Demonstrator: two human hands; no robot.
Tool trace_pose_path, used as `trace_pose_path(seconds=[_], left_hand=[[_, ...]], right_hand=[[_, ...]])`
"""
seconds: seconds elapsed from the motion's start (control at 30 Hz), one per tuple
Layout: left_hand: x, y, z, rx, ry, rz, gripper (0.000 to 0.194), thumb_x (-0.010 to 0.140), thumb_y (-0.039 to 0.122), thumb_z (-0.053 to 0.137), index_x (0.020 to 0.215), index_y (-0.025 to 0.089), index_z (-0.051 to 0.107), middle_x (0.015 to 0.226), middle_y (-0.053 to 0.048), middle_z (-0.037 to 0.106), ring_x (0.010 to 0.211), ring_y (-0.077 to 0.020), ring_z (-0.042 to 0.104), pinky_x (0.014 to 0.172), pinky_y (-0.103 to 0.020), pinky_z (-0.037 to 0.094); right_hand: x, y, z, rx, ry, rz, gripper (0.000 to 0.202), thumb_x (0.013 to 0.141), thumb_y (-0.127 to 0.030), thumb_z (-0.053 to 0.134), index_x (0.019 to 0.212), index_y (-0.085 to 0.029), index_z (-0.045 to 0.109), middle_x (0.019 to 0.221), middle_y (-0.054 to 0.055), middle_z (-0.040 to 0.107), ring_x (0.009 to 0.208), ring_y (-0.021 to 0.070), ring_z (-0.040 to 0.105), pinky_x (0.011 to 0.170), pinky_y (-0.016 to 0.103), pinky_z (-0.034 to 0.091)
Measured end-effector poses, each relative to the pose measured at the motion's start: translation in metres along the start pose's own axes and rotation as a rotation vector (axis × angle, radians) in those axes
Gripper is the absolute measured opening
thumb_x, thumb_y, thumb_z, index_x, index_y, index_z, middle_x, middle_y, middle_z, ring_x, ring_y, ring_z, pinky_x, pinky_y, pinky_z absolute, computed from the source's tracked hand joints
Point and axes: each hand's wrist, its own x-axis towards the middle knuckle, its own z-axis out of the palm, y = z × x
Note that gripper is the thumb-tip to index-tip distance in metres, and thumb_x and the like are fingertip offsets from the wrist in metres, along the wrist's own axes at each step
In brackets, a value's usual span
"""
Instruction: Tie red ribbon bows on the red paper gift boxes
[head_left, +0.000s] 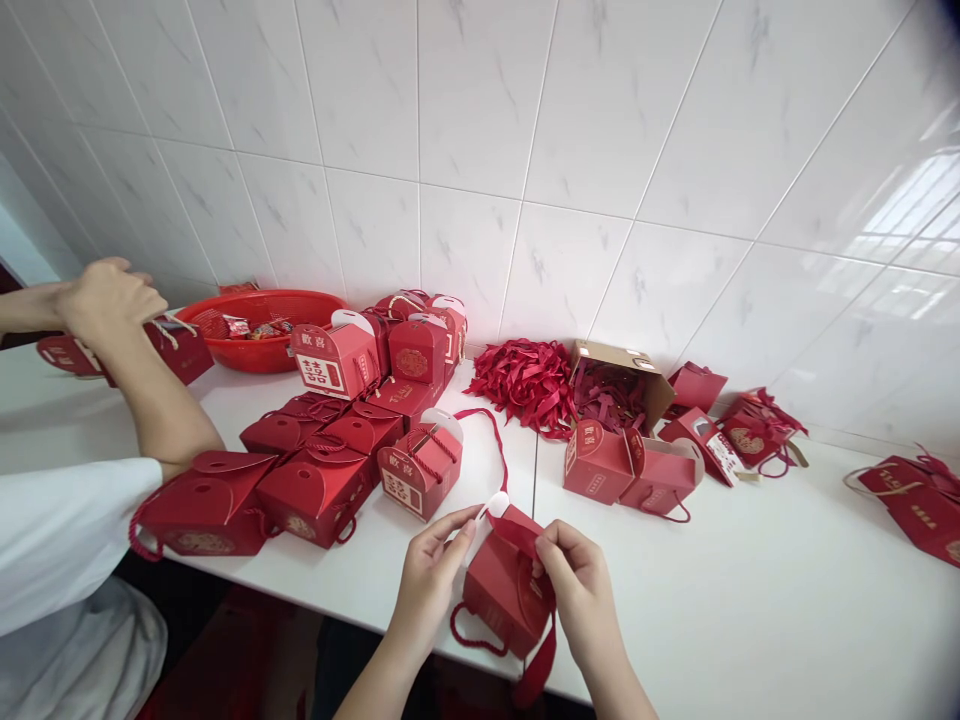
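Note:
A red gift box [506, 590] with a rope handle sits at the table's front edge between my hands. My left hand [439, 550] pinches the rounded white-backed flap at the box's top. The fingers of my right hand [574, 565] are closed on a red ribbon [517, 530] that runs across the box's top. One end of the ribbon trails back over the table, and the other hangs down the box's near side. Just beyond my left hand stands a smaller red box [421, 468] with white characters and a cord.
At left, a co-worker's hands [109, 295] are over another red box. Several boxes [319, 475] crowd the left side, before a red basket [266, 350] of wrapped sweets. Ribbons [525, 385] are heaped by the wall, beside a cardboard box [626, 370]. More boxes [630, 470] stand at right.

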Motion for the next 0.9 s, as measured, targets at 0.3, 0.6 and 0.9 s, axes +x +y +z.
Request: trace_pose_path(seconds=[0.3,0.6,0.9], left_hand=[[-0.002,0.000,0.000,0.183,-0.048,0.161,0.032,0.084,0.045,0.058,0.099,0.019,0.069,0.107,-0.009,0.068,0.107,-0.0243,0.060,0.088,-0.030,0.047],[0.008,0.011,0.008,0.583,-0.079,0.281,0.027,0.084,0.045,0.058,0.098,0.022,0.061,0.104,-0.005,0.065,0.097,-0.0214,0.061,0.081,-0.032,0.047],[0.010,0.001,0.017,0.585,0.034,0.375,0.021,0.086,0.038,0.055,0.081,0.018,0.061,0.077,-0.003,0.068,0.073,-0.0171,0.065,0.066,-0.026,0.051]], right_hand=[[0.000,0.002,-0.001,0.011,-0.011,-0.004,0.030,0.075,-0.039,0.056,0.058,-0.019,0.041,0.053,-0.005,0.038,0.050,0.0091,0.032,0.048,0.023,0.024],[-0.001,-0.001,-0.003,-0.006,0.004,-0.086,0.036,0.077,-0.047,0.055,0.059,-0.019,0.041,0.055,-0.004,0.037,0.053,0.0100,0.032,0.051,0.024,0.027],[-0.002,0.004,-0.005,0.046,-0.037,-0.083,0.036,0.080,-0.048,0.054,0.062,-0.019,0.042,0.057,-0.004,0.037,0.053,0.0099,0.031,0.051,0.023,0.027]])
